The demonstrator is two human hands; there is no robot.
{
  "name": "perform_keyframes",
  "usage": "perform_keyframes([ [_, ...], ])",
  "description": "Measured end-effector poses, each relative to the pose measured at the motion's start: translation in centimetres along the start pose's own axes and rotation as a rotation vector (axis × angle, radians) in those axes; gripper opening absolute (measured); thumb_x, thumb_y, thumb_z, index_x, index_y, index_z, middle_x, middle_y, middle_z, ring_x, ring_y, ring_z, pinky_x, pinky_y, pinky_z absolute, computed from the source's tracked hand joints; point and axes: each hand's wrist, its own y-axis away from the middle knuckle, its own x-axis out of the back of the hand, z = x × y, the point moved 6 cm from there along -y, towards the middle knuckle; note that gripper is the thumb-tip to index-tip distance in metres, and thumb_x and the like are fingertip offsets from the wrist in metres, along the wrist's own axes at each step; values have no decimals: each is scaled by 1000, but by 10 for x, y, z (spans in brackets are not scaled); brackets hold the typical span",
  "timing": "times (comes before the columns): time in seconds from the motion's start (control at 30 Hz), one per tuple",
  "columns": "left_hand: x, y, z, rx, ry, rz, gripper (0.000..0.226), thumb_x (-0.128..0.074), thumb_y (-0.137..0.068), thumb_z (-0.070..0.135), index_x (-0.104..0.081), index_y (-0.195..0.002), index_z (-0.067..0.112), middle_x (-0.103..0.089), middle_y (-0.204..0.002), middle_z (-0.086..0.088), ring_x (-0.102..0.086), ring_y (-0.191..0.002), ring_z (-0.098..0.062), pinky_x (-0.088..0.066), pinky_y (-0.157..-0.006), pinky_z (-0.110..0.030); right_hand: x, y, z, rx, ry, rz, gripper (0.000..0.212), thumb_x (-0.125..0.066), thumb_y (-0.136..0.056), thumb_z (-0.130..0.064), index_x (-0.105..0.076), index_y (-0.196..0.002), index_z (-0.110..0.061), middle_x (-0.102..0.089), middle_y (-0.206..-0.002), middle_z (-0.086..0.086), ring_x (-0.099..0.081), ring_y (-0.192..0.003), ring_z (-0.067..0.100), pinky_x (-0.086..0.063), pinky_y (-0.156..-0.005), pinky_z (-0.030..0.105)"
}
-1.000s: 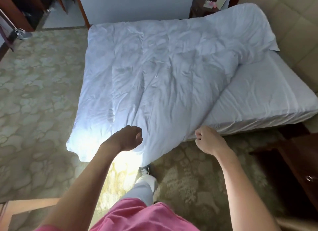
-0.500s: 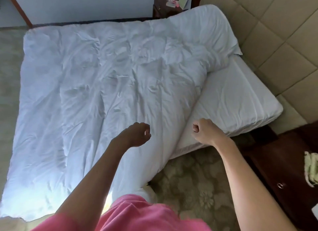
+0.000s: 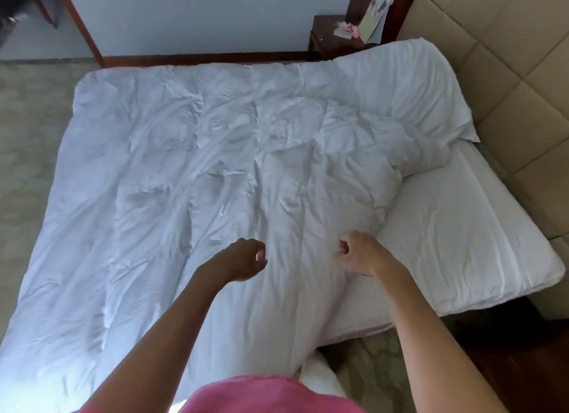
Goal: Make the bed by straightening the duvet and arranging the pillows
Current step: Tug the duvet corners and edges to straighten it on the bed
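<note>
- Duvet, one, rumpled white, lies skewed across the bed, leaving one mattress corner bare.
- Left hand and right hand both fisted over it; whether they pinch cloth, I can't tell.

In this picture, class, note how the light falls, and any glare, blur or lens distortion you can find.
Head view: bright glare washes out the duvet at the lower left; the left arm looks much darker than the right; wide-angle distortion bows the bed's edges and the headboard; the picture is slightly soft throughout.
</note>
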Motion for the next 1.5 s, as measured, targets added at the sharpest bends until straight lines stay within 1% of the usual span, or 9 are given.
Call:
perform_keyframes([
  [0.3, 1, -2, -42, 327, 214, 25, 21, -53, -95, 33, -50, -74, 31, -63, -102, -7, -63, -78, -20, -55, -86, -38, -18, -112, -61, 292, 164, -299, 24, -57, -92, -26, -46, -71, -23, -57, -82, -1, -54, -70, 17, -44, -66, 28],
  [0.53, -33, -22, -52, 611, 523, 41, 12, -51, -92, 19, -58, -82, 18, -71, -81, -4, -71, -78, -20, -55, -88, -34, -80, -173, -100, 564, 318, -542, 13, -56, -92, -25, -54, -86, -14, -61, -91, 5, -56, -75, 20, -48, -70, 33],
  [0.63, -63, -29, -62, 730, 594, 29, 11, -51, -90, 19, -62, -93, 19, -69, -107, -7, -65, -101, -25, -50, -93, -34, -120, -198, -106, 654, 498, -639, 11, -54, -93, -22, -56, -101, -15, -59, -109, 5, -61, -91, 24, -47, -73, 32],
  [0.8, -117, -39, -76, 872, 680, -9, 32, -53, -92, 25, -54, -123, 20, -60, -127, -6, -54, -118, -26, -42, -101, -37, -184, -234, -134, 889, 715, -609, 52, -60, -91, -20, -45, -141, -18, -41, -143, 6, -43, -131, 26, -39, -103, 37],
  [1.07, -169, -63, -87, 895, 782, -28, 45, -49, -96, 21, -39, -139, 17, -44, -139, -8, -49, -122, -27, -39, -94, -33, -260, -276, -165, 1087, 1054, -465, 109, -70, -82, -14, 6, -158, -30, 16, -165, 3, 11, -153, 22, -2, -123, 50],
  [1.17, -171, -72, -96, 914, 803, 12, 53, -51, -94, 20, -33, -144, 18, -39, -142, -8, -48, -124, -30, -40, -98, -37, -278, -281, -167, 1042, 1168, -523, 119, -79, -74, -29, 5, -157, -27, -24, -161, 5, -21, -149, 24, 2, -118, 57],
  [1.23, -168, -78, -103, 933, 794, 71, 59, -54, -92, 20, -30, -146, 19, -35, -148, -7, -44, -129, -30, -39, -104, -42, -284, -274, -166, 1019, 1138, -584, 96, -76, -78, -29, -18, -155, -19, -51, -142, 4, -49, -132, 26, -18, -118, 54],
  [1.33, -163, -89, -105, 917, 772, 134, 68, -59, -89, 19, -25, -148, 21, -28, -155, -4, -33, -138, -27, -35, -110, -45, -284, -265, -152, 997, 1137, -683, 56, -71, -83, -25, -51, -134, -13, -58, -128, 6, -59, -116, 30, -50, -98, 44],
  [1.5, -166, -108, -96, 832, 541, 41, 104, -74, -79, 30, -4, -157, 26, -2, -165, 1, 2, -152, -20, -7, -122, -48, -255, -237, -150, 1196, 1035, -667, 40, -73, -84, -35, -62, -117, -16, -63, -117, 4, -59, -113, 23, -40, -94, 33],
])
